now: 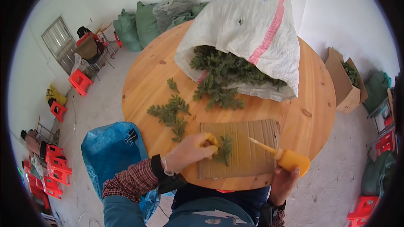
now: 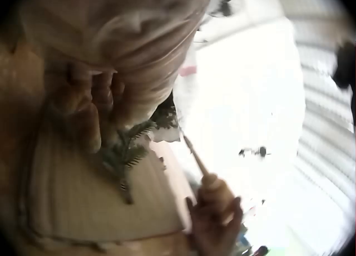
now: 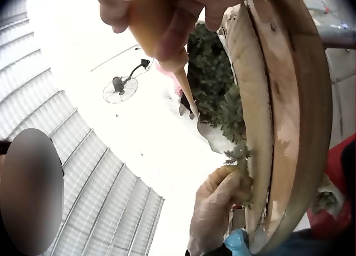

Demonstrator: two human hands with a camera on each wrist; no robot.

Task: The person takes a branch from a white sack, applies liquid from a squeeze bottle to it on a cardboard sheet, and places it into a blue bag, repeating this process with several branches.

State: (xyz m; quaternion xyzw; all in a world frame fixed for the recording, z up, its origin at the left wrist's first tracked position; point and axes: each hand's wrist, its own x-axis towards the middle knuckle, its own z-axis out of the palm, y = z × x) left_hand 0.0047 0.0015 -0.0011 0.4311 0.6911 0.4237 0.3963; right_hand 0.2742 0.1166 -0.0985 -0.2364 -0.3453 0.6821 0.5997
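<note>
In the head view, a small green artificial evergreen sprig (image 1: 226, 150) is over a cardboard sheet (image 1: 252, 151) at the table's near edge. My left hand (image 1: 189, 151), in a thin clear glove with yellowed fingertips, has curled fingers and pinches the sprig's left side; the fingers partly hide it in the left wrist view. My right hand (image 1: 284, 183) grips a yellow squeeze bottle (image 1: 294, 162) with a long thin nozzle. Its tip points left toward the sprig, apart from it, above the cardboard. More sprigs (image 1: 170, 113) lie on the wood left of the cardboard.
A white woven sack (image 1: 240, 25) spilling green sprigs (image 1: 221, 80) covers the back of the round wooden table (image 1: 313, 113). A blue bag (image 1: 111, 151) hangs at the left edge. On the floor are a cardboard box (image 1: 343, 86) and red stools (image 1: 80, 82). Another person (image 1: 86, 35) sits far left.
</note>
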